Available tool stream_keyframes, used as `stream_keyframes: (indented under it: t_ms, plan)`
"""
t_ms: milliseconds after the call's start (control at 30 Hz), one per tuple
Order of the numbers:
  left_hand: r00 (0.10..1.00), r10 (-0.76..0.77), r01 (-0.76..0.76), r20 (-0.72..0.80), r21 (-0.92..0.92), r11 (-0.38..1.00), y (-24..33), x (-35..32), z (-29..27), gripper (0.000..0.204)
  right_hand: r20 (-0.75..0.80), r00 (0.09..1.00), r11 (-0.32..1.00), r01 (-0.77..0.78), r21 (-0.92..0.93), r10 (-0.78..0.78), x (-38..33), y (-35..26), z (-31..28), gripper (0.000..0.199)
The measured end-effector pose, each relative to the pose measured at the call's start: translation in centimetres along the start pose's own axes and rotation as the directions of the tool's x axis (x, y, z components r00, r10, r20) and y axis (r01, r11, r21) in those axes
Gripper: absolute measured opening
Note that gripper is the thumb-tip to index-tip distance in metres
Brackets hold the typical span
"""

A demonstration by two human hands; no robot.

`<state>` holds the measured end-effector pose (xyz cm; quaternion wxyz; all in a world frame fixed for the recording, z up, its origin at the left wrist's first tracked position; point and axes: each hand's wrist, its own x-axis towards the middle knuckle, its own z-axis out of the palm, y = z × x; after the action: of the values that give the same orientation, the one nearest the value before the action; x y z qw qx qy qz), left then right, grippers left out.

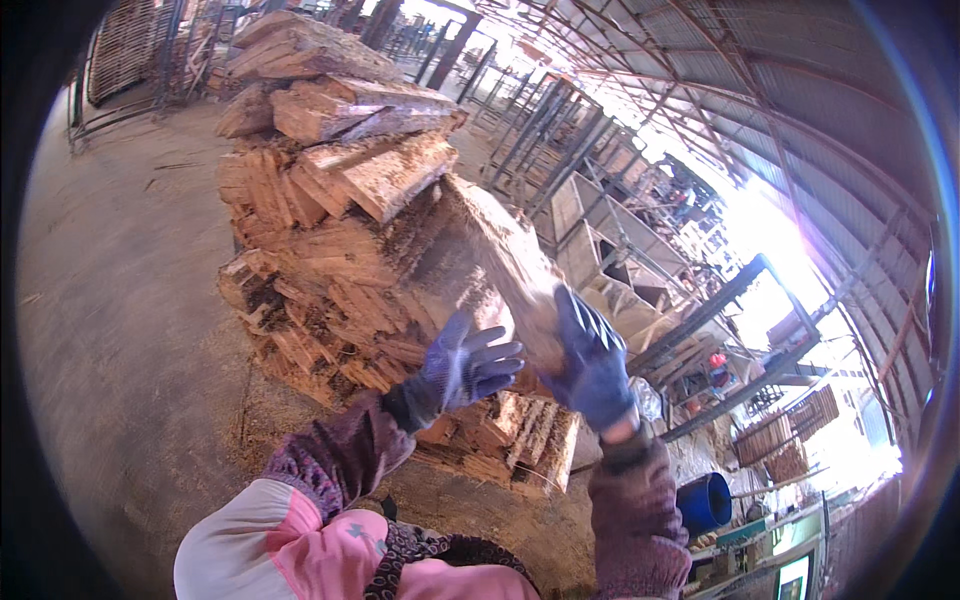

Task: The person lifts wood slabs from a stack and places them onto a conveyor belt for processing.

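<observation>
A rough split log [505, 265], pale and blurred by motion, is held up in front of a tall stack of split firewood [330, 230]. My right hand [590, 365], in a blue-purple glove, grips the log's lower end. My left hand [465, 365], in the same kind of glove, has its fingers spread just left of the log, touching or nearly touching it. Both forearms wear purple knitted sleeves.
The woodpile stands on a sawdust-strewn concrete floor [130, 330]. Metal racks and frames [620, 250] run behind and to the right. A blue barrel [705, 500] sits at the lower right. More stacked wood slats [125, 45] lie at the far upper left.
</observation>
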<state>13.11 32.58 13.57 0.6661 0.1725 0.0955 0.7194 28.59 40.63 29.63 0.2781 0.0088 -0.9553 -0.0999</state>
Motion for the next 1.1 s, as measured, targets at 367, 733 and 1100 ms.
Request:
stream_keyframes:
  t_ms: [367, 733, 1100]
  plan:
    - [0.957, 0.041, 0.047, 0.287, -0.294, 0.955, -14.9, 4.7, 4.0, 0.053, 0.191, 0.491, 0.394, -0.833, 0.388, 0.850, -29.3, -19.8, -3.5, 0.095]
    - [0.760, -0.593, 0.223, 0.265, 0.751, 0.622, -41.4, -7.5, 10.5, 0.093, -0.203, -0.191, 0.081, -0.503, 0.860, 0.960, -45.1, -27.3, -6.6, 0.097]
    - [0.289, -0.607, -0.287, 0.740, 0.672, 0.683, -59.6, -7.0, 26.8, 0.091, -0.597, -0.352, 0.102, -0.798, 0.594, 0.721, -63.5, -28.7, -24.0, 0.057]
